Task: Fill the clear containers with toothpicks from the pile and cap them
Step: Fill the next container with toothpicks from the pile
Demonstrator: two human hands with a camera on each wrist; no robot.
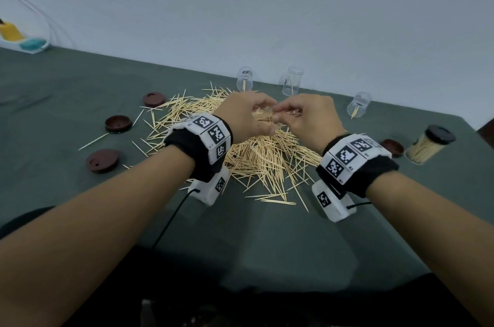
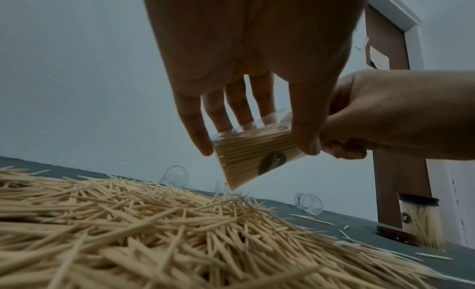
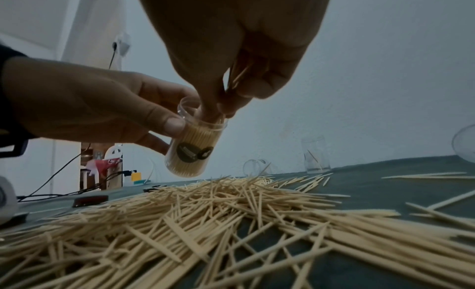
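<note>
The green worktop carries the toothpick pile at centre; brown caps lie at nine o'clock, a capped full container at three, empty containers at twelve. Above the pile, the left hand grips a nearly full clear container — tilted, black-labelled. The right hand pinches toothpicks at its mouth.
</note>
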